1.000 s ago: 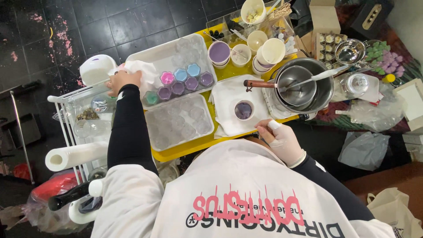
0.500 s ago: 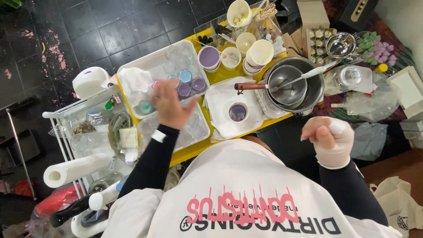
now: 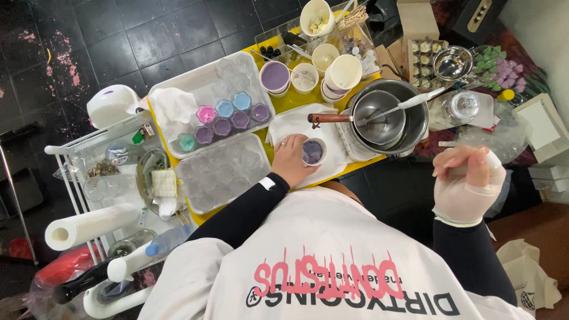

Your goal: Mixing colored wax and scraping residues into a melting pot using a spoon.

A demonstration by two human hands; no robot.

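Head view: left hand [image 3: 290, 160] curls around a small cup [image 3: 312, 152] of purple liquid near the table's [image 3: 296, 101] front edge. Gloved right hand [image 3: 468, 184] hangs loosely curled past the table's right corner, holding nothing visible.

The left hand [image 3: 290, 159] is coming off the mould tray [image 3: 178, 133] and closing around the small purple cup [image 3: 312, 152] — while the gloved right hand [image 3: 468, 184] is lifting away, off the table's edge.
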